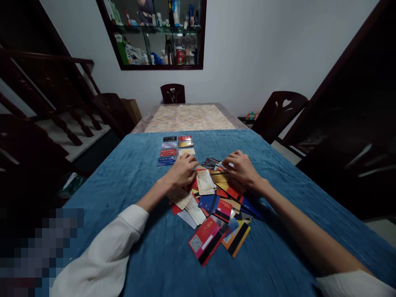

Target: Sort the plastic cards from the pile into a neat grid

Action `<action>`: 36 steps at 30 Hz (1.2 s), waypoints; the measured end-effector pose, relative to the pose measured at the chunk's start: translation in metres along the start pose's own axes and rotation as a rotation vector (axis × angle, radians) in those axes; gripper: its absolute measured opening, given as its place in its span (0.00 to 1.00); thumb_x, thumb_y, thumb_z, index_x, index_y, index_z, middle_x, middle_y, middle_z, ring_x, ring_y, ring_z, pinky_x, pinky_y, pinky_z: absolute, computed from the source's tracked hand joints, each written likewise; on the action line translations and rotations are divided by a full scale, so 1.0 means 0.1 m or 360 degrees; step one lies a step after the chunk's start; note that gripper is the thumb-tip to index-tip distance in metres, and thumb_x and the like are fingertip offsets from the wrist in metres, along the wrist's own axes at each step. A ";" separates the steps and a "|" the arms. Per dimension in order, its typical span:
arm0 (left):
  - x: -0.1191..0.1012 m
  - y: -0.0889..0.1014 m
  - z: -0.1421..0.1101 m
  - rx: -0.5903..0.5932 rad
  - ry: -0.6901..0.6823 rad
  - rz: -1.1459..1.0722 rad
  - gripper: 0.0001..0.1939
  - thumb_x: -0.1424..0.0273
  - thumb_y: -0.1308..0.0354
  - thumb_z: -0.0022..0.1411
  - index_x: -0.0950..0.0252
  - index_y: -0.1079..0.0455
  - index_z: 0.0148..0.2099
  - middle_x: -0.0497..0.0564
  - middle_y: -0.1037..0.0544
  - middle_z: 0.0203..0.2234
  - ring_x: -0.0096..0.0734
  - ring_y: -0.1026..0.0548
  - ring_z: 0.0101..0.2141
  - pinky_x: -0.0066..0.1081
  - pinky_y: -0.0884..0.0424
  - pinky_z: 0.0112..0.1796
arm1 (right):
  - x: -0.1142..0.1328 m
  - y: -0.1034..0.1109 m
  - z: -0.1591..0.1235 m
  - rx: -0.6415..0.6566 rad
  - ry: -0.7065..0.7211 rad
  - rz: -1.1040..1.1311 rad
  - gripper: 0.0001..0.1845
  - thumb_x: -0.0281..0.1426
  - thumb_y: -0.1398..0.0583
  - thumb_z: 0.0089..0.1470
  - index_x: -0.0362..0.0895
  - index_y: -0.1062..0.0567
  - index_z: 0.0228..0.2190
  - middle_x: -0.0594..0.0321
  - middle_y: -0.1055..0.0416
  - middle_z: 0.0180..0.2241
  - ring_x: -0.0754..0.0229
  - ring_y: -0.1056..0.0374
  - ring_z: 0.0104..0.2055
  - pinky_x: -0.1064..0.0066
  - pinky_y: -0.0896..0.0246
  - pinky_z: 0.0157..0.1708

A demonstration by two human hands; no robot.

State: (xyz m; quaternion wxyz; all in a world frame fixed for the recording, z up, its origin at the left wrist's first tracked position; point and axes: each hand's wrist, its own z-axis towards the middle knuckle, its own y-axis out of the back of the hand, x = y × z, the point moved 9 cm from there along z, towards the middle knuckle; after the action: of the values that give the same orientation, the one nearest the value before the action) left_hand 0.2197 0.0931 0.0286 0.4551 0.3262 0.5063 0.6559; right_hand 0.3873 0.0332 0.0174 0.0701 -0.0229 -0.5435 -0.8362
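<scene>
Pale, plain walls (pixel 256 53) closed off a dim room, with a dark, wood-framed glass cabinet (pixel 161 67) of bottles and tubs set into the far one. Dark wooden chairs (pixel 274 111) stood around a long table (pixel 192 117) with a cream, patterned top at its far end and a creased blue cloth (pixel 161 264) over the near part.

On this cloth lay a loose, overlapping pile of many-coloured plastic cards (pixel 208 203), between and below the two bare hands. Bent fingers of the left hand (pixel 185 168) reached the pile's upper left edge, just beside some small cream cards printed with text (pixel 205 181); whether they gripped one could not be told. Curled fingers of the right hand (pixel 241 167) were at the upper right edge, with a pale card close to their tips; whether they were clamped on it could not be told either.

Nearest the person, well apart from both sets of fingers, a magenta-red card with a square code and a black stripe (pixel 208 239) lay beside an orange, black-striped card (pixel 237 239). Beyond the left hand, two neat columns of cards (pixel 168 152) lay flat, the nearest left one blue.
</scene>
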 end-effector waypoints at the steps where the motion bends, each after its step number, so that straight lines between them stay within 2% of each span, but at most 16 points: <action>1: -0.07 -0.02 0.03 0.0027 -0.0015 0.0005 0.13 0.71 0.44 0.63 0.65 0.27 0.49 0.58 0.26 0.49 0.46 0.34 0.52 0.47 0.34 0.49 | -0.07 0.02 -0.05 -0.0012 -0.0038 -0.0031 0.11 0.30 0.43 0.60 0.47 0.19 0.34 0.56 0.23 0.36 0.53 0.37 0.44 0.64 0.49 0.39; 4: -0.31 -0.09 0.14 0.0126 -0.0097 -0.0014 0.12 0.71 0.45 0.65 0.64 0.27 0.49 0.57 0.26 0.49 0.47 0.35 0.54 0.46 0.35 0.50 | -0.24 0.03 -0.18 0.0041 -0.0115 -0.0137 0.11 0.31 0.43 0.60 0.48 0.19 0.38 0.55 0.22 0.39 0.51 0.37 0.47 0.63 0.49 0.40; 9: -0.64 -0.22 0.33 0.0248 -0.0166 -0.0067 0.12 0.70 0.45 0.64 0.64 0.27 0.49 0.58 0.26 0.49 0.47 0.37 0.54 0.46 0.37 0.50 | -0.56 -0.03 -0.36 0.0205 -0.0341 -0.0260 0.16 0.40 0.44 0.62 0.48 0.19 0.42 0.51 0.23 0.45 0.45 0.39 0.49 0.59 0.47 0.40; 12: -0.77 -0.28 0.43 0.0275 -0.0210 -0.0088 0.11 0.71 0.46 0.63 0.65 0.26 0.46 0.59 0.25 0.48 0.49 0.37 0.53 0.47 0.37 0.49 | -0.71 -0.10 -0.44 0.0304 -0.0458 -0.0246 0.19 0.46 0.44 0.60 0.49 0.18 0.40 0.48 0.24 0.45 0.43 0.38 0.48 0.56 0.44 0.40; 15: -0.84 -0.34 0.52 0.0295 -0.0221 -0.0085 0.12 0.72 0.46 0.62 0.65 0.26 0.47 0.60 0.25 0.47 0.50 0.37 0.53 0.48 0.37 0.48 | -0.75 -0.18 -0.50 0.0386 -0.0487 -0.0218 0.21 0.48 0.45 0.61 0.49 0.18 0.38 0.48 0.24 0.44 0.44 0.37 0.46 0.56 0.41 0.40; 21: -0.83 -0.43 0.58 0.0303 -0.0190 -0.0062 0.13 0.72 0.47 0.62 0.64 0.26 0.48 0.59 0.26 0.48 0.50 0.37 0.54 0.48 0.37 0.49 | -0.62 -0.23 -0.48 0.0417 -0.0459 -0.0173 0.16 0.42 0.44 0.62 0.53 0.19 0.43 0.52 0.24 0.46 0.46 0.36 0.47 0.59 0.41 0.40; 25: -0.74 -0.43 0.55 0.0250 -0.0156 -0.0113 0.13 0.72 0.49 0.65 0.64 0.26 0.48 0.59 0.25 0.47 0.48 0.37 0.54 0.48 0.37 0.50 | -0.43 -0.25 -0.42 0.0379 -0.0295 -0.0062 0.17 0.38 0.45 0.63 0.54 0.21 0.48 0.56 0.26 0.52 0.46 0.37 0.49 0.57 0.41 0.44; 30: -0.64 -0.44 0.54 0.0255 -0.0114 -0.0180 0.11 0.72 0.47 0.64 0.64 0.26 0.46 0.58 0.25 0.49 0.47 0.36 0.55 0.49 0.36 0.51 | -0.25 -0.26 -0.37 0.0289 -0.0081 0.0162 0.16 0.36 0.45 0.64 0.51 0.20 0.46 0.56 0.25 0.53 0.48 0.37 0.51 0.56 0.42 0.49; 36: -0.60 -0.50 0.54 0.0272 -0.0105 -0.0227 0.12 0.69 0.47 0.66 0.63 0.27 0.50 0.58 0.25 0.51 0.47 0.36 0.58 0.49 0.35 0.52 | -0.11 -0.25 -0.34 0.0226 0.0055 0.0355 0.15 0.35 0.44 0.63 0.49 0.21 0.46 0.55 0.24 0.51 0.50 0.35 0.53 0.54 0.43 0.52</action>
State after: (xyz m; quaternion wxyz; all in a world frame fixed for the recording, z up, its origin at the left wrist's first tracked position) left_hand 0.3038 0.0610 -0.0030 0.4874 0.3485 0.5671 0.5652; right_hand 0.3955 0.0137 -0.0205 0.1734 -0.0638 -0.5942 -0.7828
